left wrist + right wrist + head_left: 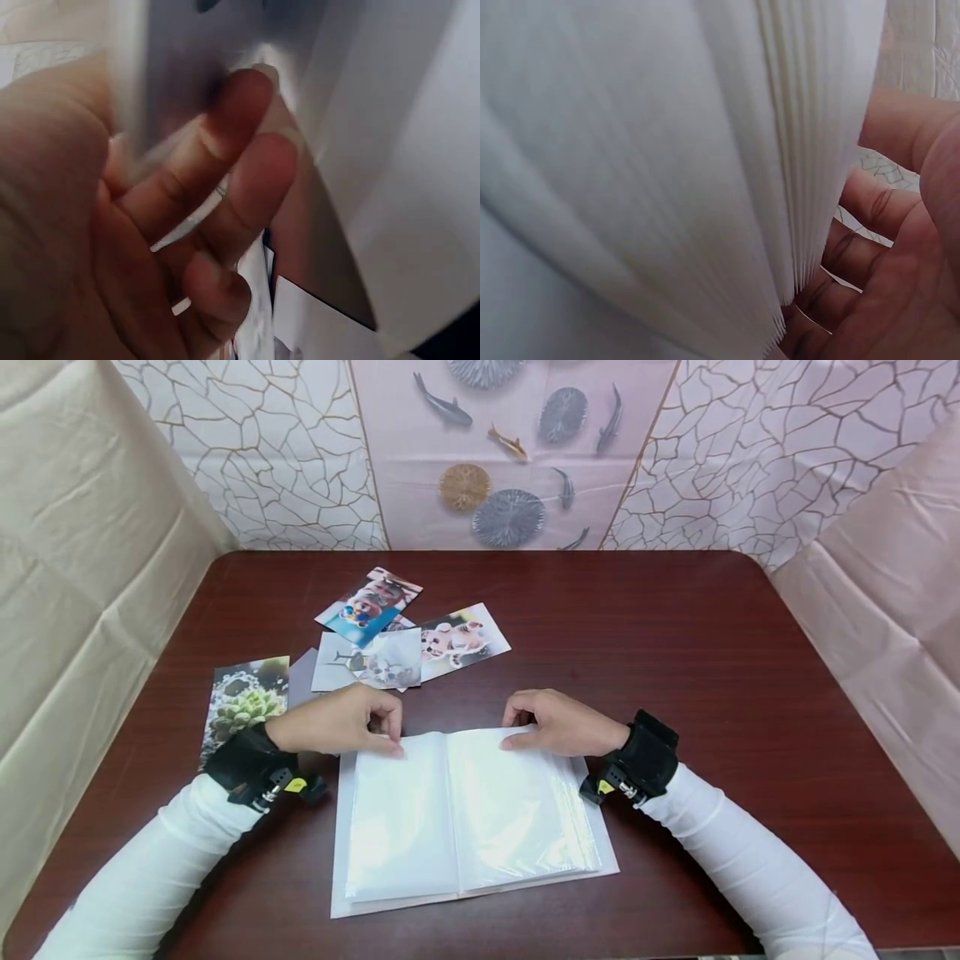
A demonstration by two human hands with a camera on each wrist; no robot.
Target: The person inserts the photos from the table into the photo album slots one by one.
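Note:
An open photo album (pixel 510 810) with clear, empty-looking sleeves lies on the table in the head view. My left hand (pixel 345 722) pinches the top edge of its left page, thumb in front. In the left wrist view, the left hand's curled fingers (pixel 251 112) are up against a blurred sheet. At the top of the right page, my right hand (pixel 558 722) grips the edge between thumb and fingers. The right wrist view shows a fanned stack of album pages (pixel 780 150), with the right fingers (pixel 874 195) behind them.
Beyond the left hand lie loose photos: a pale one (pixel 375 660), one with blue (pixel 367 606) and one with pinkish shapes (pixel 465 642). A succulent photo (pixel 247 702) is partly under the left wrist. The dark red table (pixel 637 635) ends at a patterned cloth backdrop (pixel 495 460).

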